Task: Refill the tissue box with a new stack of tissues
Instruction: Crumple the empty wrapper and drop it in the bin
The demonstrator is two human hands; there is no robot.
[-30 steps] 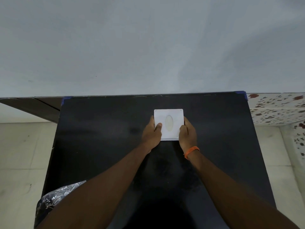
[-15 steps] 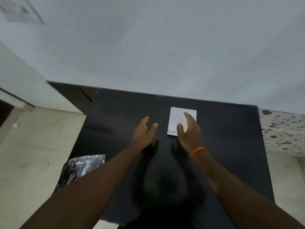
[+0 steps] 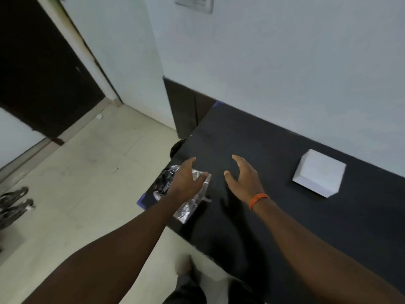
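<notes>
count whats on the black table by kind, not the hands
white tissue box: 1
clear plastic packet, near the table corner under the left hand: 1
total: 2

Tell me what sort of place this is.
Probably a plain room in a home or office: a black table against a bare pale wall, a tiled floor, a dark door, and shoes on the floor.

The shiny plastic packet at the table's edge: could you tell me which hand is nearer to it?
Left. The left hand is open directly over the packet; the right hand hovers open beside it, toward the tissue box.
</notes>
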